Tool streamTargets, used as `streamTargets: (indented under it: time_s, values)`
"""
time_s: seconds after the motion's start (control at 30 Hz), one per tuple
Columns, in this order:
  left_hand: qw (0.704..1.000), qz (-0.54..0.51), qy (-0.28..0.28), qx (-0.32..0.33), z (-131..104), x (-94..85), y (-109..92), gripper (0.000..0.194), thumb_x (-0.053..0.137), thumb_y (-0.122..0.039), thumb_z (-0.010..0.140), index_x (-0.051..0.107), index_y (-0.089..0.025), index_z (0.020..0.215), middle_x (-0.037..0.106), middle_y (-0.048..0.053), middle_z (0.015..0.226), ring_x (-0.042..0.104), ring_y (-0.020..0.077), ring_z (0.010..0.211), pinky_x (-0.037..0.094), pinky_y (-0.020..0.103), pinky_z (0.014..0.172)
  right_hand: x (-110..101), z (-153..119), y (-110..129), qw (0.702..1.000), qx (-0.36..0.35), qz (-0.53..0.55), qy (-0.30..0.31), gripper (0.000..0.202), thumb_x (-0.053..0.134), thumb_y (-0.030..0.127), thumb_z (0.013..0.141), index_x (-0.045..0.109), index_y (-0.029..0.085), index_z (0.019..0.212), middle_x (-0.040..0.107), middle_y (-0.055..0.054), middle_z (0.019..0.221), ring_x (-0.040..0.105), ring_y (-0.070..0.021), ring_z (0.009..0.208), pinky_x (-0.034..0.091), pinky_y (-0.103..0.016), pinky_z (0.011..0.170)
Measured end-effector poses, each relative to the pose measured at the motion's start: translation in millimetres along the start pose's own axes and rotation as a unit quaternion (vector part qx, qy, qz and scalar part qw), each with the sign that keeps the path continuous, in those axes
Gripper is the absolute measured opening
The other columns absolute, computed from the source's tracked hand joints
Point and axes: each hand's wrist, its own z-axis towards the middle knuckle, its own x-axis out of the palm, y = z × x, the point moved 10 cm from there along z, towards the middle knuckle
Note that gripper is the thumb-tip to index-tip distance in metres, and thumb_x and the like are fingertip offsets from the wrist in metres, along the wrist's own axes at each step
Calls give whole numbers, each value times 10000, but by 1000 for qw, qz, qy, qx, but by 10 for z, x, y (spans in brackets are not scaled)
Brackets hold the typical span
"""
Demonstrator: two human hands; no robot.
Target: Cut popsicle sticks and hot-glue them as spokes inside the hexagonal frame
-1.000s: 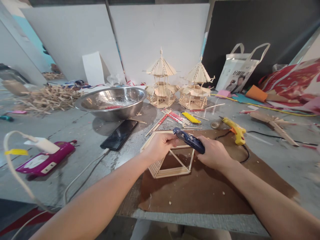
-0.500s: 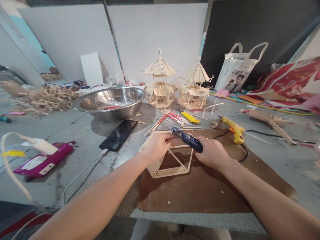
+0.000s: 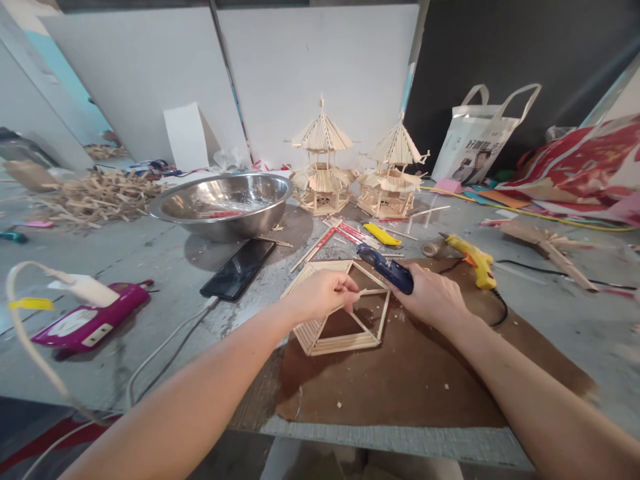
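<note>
A flat six-sided frame of thin wooden sticks point(image 3: 345, 343) lies on the brown mat point(image 3: 415, 393), with spokes meeting near its centre. My left hand point(image 3: 325, 293) is over the frame's left part, its fingers pinched together; what they hold, if anything, is too small to make out. My right hand point(image 3: 433, 297) is wrapped round a dark blue cutter tool point(image 3: 387, 269), whose head points up and left above the frame's upper right side. The two hands are apart.
Behind are a steel bowl point(image 3: 225, 227), a black phone point(image 3: 237, 270), two stick pagodas point(image 3: 323, 180), a yellow knife point(image 3: 381, 235) and loose sticks. Rightward lie a yellow glue gun point(image 3: 473, 260) and a white bag point(image 3: 467, 143). A purple power strip point(image 3: 93, 320) is at left.
The blue tool and my right hand have moved a little right, away from my left hand. My left fingers have come down slightly toward the frame's centre.
</note>
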Motion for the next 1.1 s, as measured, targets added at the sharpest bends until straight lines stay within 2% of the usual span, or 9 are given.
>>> streamTargets:
  time_s: [0.1,0.23,0.63,0.9,1.1]
  values:
    - [997,39,69,-10,-27,130,10,211,476,-319,697,600,-152,738,642,13,673,521,94,581,360,194,548,18,12,-15,1000,-1,1,3,423,353,511,714,497,233,999,629,-84,815,588,-264,729,376,-321,547]
    - [991,80,103,-15,-51,211,0,197,512,-308,665,623,-161,735,637,2,659,511,91,570,340,186,524,59,5,5,1000,-6,-3,23,424,366,505,706,501,248,1015,630,-66,823,586,-264,723,385,-326,559]
    - [981,166,100,-3,-45,316,-46,172,536,-284,651,656,-173,703,641,1,656,501,86,537,313,180,493,125,-21,41,998,-14,-4,58,456,421,478,687,484,255,1079,614,-66,910,571,-258,772,381,-324,588]
    - [979,169,110,10,-51,345,-62,162,542,-264,649,658,-171,712,645,6,672,502,88,547,324,183,512,155,-20,32,998,-22,-1,59,451,430,490,672,481,284,1070,619,-59,880,571,-269,762,375,-327,572]
    - [980,166,105,10,-52,346,-74,143,552,-239,633,660,-168,695,643,4,669,502,88,547,326,182,515,138,-31,41,998,-25,-3,53,446,430,483,675,487,267,1061,619,-65,872,572,-267,757,369,-317,566]
